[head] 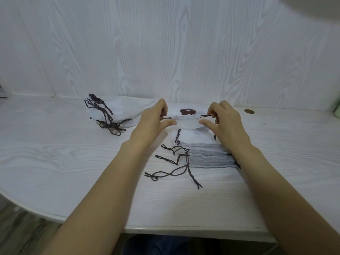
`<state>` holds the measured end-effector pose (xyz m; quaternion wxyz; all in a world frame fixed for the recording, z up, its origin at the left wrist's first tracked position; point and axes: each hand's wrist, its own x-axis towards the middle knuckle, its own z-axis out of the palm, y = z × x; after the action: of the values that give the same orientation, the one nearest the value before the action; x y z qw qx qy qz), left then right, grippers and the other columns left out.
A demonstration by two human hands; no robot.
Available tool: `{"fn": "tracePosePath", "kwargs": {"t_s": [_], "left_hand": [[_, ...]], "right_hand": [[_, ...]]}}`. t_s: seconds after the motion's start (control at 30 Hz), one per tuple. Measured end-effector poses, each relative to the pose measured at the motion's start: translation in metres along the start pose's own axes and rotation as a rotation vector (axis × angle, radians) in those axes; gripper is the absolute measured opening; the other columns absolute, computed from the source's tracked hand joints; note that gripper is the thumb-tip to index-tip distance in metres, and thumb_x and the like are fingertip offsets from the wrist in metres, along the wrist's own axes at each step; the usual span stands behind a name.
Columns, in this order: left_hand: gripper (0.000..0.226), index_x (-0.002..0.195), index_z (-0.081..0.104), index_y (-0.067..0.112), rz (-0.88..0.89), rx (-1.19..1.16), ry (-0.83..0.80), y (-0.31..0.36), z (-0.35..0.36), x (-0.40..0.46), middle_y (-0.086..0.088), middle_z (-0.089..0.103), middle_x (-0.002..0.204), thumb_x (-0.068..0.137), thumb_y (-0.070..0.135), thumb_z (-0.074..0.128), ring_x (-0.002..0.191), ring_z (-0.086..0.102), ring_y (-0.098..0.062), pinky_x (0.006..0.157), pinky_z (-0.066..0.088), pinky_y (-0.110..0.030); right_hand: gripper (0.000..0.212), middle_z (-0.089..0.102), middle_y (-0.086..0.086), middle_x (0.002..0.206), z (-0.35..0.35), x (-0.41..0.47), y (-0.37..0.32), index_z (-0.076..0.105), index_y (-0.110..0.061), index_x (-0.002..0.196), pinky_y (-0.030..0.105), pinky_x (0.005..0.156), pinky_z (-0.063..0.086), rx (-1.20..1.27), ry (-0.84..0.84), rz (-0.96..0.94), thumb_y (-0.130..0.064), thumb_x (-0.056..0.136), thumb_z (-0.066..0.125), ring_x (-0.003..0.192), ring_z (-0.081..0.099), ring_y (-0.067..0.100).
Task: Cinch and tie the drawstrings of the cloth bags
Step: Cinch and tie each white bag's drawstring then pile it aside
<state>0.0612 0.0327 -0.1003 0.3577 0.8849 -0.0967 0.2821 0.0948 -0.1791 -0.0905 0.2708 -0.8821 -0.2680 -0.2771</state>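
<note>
Right, starting big: the white table (55,148) carries a stack of bags (206,150) in front of me, its dark cords (171,162) trailing off the left side, and a smaller heap of bags (117,113) lies further back on the left with its cords bunched, which I judge already tied. The top bag (185,118) sits at the far end of the stack, between my hands, a brown print near its mouth. Its long axis runs left to right across my view, mouth edge facing me, one cord end sticking out each side.

My left hand (156,120) pinches the left cord end (166,117), fingers curled, thumb stretched toward the cloth. My right hand (222,118) pinches the right cord end (205,116) the same way.

Risks, as I judge them: pull unevenly and the bag slides sideways instead of cinching. The thin cord could slip from either pinch. Lift too low and the bag beneath drags along, or its loose cords snag mine.
</note>
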Motion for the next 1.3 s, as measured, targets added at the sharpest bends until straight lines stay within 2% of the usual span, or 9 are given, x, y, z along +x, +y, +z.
{"fn": "tracePosePath", "kwargs": {"t_s": [0.17, 0.33, 0.5, 0.8, 0.93, 1.0, 1.07, 1.17, 1.3], "left_hand": [[0.038, 0.072, 0.044, 0.009, -0.042, 0.157, -0.010, -0.001, 0.001, 0.001, 0.001, 0.042, 0.060, 0.079, 0.033, 0.072, 0.066, 0.040, -0.020, 0.055, 0.029, -0.024], [0.052, 0.053, 0.033, 0.016, -0.101, 0.208, 0.018, -0.003, -0.001, 0.001, 0.003, 0.035, 0.050, 0.080, 0.043, 0.068, 0.051, 0.030, -0.011, 0.055, 0.020, -0.028], [0.059, 0.048, 0.025, 0.014, -0.125, 0.294, 0.048, -0.002, 0.000, -0.001, -0.001, 0.024, 0.045, 0.093, 0.040, 0.053, 0.047, 0.020, -0.012, 0.057, 0.015, -0.029], [0.057, 0.049, 0.026, 0.012, -0.206, 0.285, 0.102, -0.002, -0.001, -0.001, -0.004, 0.029, 0.045, 0.097, 0.033, 0.048, 0.047, 0.024, -0.014, 0.057, 0.015, -0.029], [0.056, 0.048, 0.030, 0.011, -0.237, 0.219, 0.090, 0.000, -0.001, -0.003, -0.003, 0.028, 0.044, 0.096, 0.032, 0.050, 0.047, 0.027, -0.016, 0.057, 0.013, -0.033], [0.052, 0.049, 0.047, 0.009, -0.276, 0.180, 0.056, 0.000, -0.002, -0.005, -0.003, 0.036, 0.045, 0.094, 0.034, 0.050, 0.049, 0.036, -0.016, 0.054, 0.023, -0.033], [0.044, 0.056, 0.063, 0.016, -0.298, 0.080, -0.018, 0.005, -0.004, -0.006, -0.003, 0.046, 0.054, 0.094, 0.035, 0.051, 0.057, 0.045, -0.016, 0.056, 0.034, -0.019], [0.031, 0.070, 0.075, 0.024, -0.290, -0.139, -0.103, 0.015, -0.006, -0.006, 0.004, 0.052, 0.084, 0.091, 0.037, 0.056, 0.087, 0.052, -0.009, 0.081, 0.035, -0.011], [0.028, 0.086, 0.076, 0.025, -0.357, -0.439, -0.179, 0.022, -0.011, -0.005, 0.019, 0.060, 0.074, 0.094, 0.036, 0.051, 0.082, 0.054, -0.001, 0.077, 0.037, -0.015]], "right_hand": [[0.033, 0.041, 0.005, 0.080, 0.000, -0.001, -0.001, 0.052, -0.003, 0.077, 0.026, 0.061, 0.033, -0.102, 0.024, -0.003, -0.028, 0.079, 0.073, 0.066, 0.042, 0.022], [0.038, 0.042, 0.006, 0.076, 0.000, -0.001, 0.000, 0.052, -0.002, 0.070, 0.027, 0.058, 0.031, -0.122, 0.001, 0.027, -0.033, 0.079, 0.071, 0.064, 0.042, 0.021], [0.037, 0.038, 0.005, 0.071, 0.001, -0.001, 0.000, 0.054, 0.005, 0.067, 0.026, 0.056, 0.017, -0.122, -0.017, 0.053, -0.023, 0.090, 0.060, 0.061, 0.035, 0.017], [0.037, 0.038, 0.008, 0.070, 0.001, -0.001, -0.003, 0.054, 0.007, 0.067, 0.031, 0.058, 0.025, -0.143, -0.038, 0.094, -0.019, 0.094, 0.053, 0.063, 0.036, 0.019], [0.036, 0.043, 0.006, 0.074, 0.001, -0.002, -0.001, 0.059, 0.001, 0.073, 0.031, 0.058, 0.029, -0.147, -0.079, 0.158, -0.029, 0.093, 0.053, 0.068, 0.042, 0.020], [0.036, 0.049, 0.005, 0.081, 0.000, -0.003, -0.003, 0.063, -0.005, 0.072, 0.032, 0.061, 0.036, -0.068, -0.122, 0.170, -0.035, 0.091, 0.057, 0.074, 0.048, 0.020], [0.035, 0.053, 0.007, 0.087, -0.001, -0.002, -0.007, 0.065, -0.007, 0.068, 0.032, 0.068, 0.039, 0.063, -0.175, 0.170, -0.035, 0.089, 0.059, 0.077, 0.052, 0.019], [0.034, 0.066, 0.008, 0.078, -0.007, 0.000, -0.016, 0.063, -0.012, 0.064, 0.032, 0.069, 0.041, 0.341, -0.257, 0.222, -0.030, 0.091, 0.056, 0.068, 0.057, 0.015], [0.031, 0.073, 0.006, 0.087, -0.013, 0.000, -0.026, 0.068, -0.003, 0.081, 0.024, 0.073, 0.051, 0.736, -0.348, 0.354, -0.022, 0.097, 0.048, 0.073, 0.068, 0.012]]}}
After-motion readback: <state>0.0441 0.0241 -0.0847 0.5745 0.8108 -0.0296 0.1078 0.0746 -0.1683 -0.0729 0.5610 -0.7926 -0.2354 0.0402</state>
